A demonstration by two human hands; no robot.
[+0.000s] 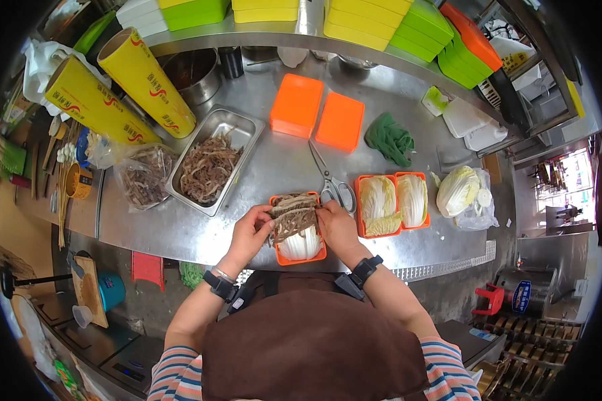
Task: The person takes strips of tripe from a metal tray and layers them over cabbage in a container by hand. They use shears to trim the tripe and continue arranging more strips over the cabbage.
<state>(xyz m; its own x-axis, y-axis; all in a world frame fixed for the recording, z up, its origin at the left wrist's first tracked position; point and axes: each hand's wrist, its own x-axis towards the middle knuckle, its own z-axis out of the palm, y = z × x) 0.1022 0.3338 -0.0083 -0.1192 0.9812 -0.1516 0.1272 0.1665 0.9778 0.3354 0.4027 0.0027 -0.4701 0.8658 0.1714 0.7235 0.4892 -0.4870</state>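
Observation:
An orange tray near the table's front edge holds white cabbage in its front part. Brown strips lie across its back part. My left hand touches the left ends of the strips, its fingers bent in and partly hidden. On the right side, my right hand has its fingertips on the strips at the tray's edge. Just behind that hand are metal scissors. More brown strips fill a steel pan at the left.
Two filled cabbage trays stand right of my hands. Behind are stacked orange trays and a green cloth. A cabbage sits at the right, a bag of strips and yellow film rolls at the left.

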